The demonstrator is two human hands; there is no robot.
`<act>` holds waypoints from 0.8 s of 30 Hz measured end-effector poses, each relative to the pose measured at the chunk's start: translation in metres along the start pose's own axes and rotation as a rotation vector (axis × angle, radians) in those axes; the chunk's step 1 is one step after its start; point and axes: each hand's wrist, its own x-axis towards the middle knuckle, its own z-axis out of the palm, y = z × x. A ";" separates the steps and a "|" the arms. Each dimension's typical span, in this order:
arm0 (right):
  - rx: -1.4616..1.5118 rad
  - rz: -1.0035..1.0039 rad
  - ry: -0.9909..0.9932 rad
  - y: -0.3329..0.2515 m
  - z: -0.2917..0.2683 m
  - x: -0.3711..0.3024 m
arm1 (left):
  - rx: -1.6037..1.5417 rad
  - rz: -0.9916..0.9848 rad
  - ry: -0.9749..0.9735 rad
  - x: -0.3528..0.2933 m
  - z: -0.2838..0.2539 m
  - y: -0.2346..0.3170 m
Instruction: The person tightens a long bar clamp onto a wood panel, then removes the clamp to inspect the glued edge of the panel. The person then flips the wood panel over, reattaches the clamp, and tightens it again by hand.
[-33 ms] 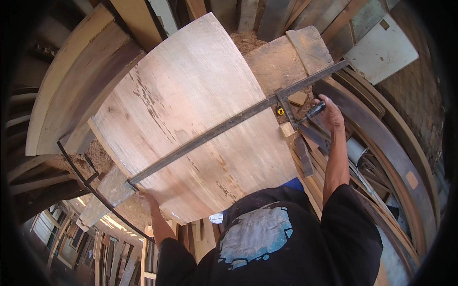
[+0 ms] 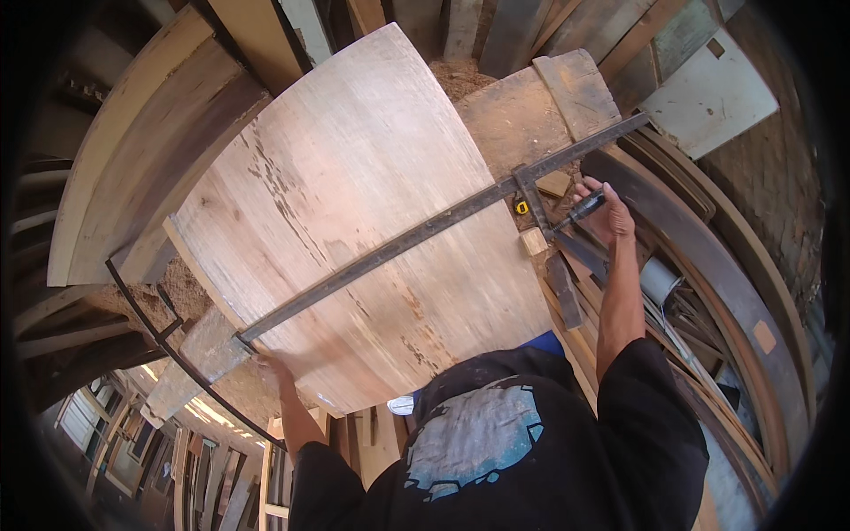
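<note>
A wide, pale glued-up wood panel [image 2: 354, 159] with a curved far edge lies before me. Across it runs a long dark metal bar clamp [image 2: 381, 257]. My right hand [image 2: 613, 217] is round the clamp's dark screw handle [image 2: 588, 205], fingers loosely curled. A small wood block [image 2: 534, 241] sits between the screw end and the panel's right edge. At the clamp's lower left end, my left hand [image 2: 274, 370] grips by the jaw, its fingertips partly hidden by the panel's edge.
A yellow tape measure [image 2: 521, 206] lies beside the sliding jaw. Another dark clamp [image 2: 164, 336] stands at the left, near curved boards [image 2: 168, 150]. Long curved timbers [image 2: 735, 292] crowd the right side. A worn plank [image 2: 531, 111] and sawdust show beyond the panel.
My right hand's fingers have shifted slightly on the screw handle, whose end has moved a little. The panel, clamp bar and left hand look unchanged.
</note>
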 end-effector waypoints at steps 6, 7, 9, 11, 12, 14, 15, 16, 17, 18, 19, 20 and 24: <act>0.936 0.081 -0.395 0.046 0.019 0.019 | -0.101 -0.035 -0.037 0.022 0.015 -0.037; 0.786 0.089 -0.240 0.044 0.020 0.019 | -0.067 -0.095 -0.051 0.024 0.018 -0.040; 0.631 0.085 -0.084 0.031 0.034 0.013 | -0.039 -0.151 -0.073 0.023 0.021 -0.038; 0.137 -0.016 0.602 0.020 0.067 0.004 | -0.039 -0.119 -0.047 0.019 0.019 -0.032; 0.139 -0.024 0.603 0.019 0.069 0.005 | -0.046 -0.117 -0.051 0.021 0.020 -0.035; 0.013 -0.034 0.687 0.022 0.067 0.006 | -0.070 -0.091 -0.064 0.026 0.021 -0.042; -0.066 -0.058 0.687 0.023 0.067 0.006 | -0.070 -0.088 -0.068 0.026 0.023 -0.040; -0.067 -0.060 0.692 0.023 0.067 0.009 | -0.046 -0.115 -0.101 0.028 0.025 -0.038; -0.146 -0.079 0.747 0.024 0.067 0.014 | -0.018 -0.140 -0.131 0.029 0.024 -0.036; -0.227 -0.098 0.802 0.026 0.065 0.016 | -0.014 -0.135 -0.134 0.031 0.025 -0.037; -0.226 -0.095 0.809 0.028 0.061 0.014 | -0.029 -0.158 -0.127 0.034 0.029 -0.043; -0.158 -0.104 0.716 0.029 0.057 0.012 | -0.048 -0.183 -0.120 0.036 0.033 -0.044; 0.584 0.092 -0.020 0.016 0.039 -0.016 | -0.056 -0.133 -0.084 0.060 0.046 -0.085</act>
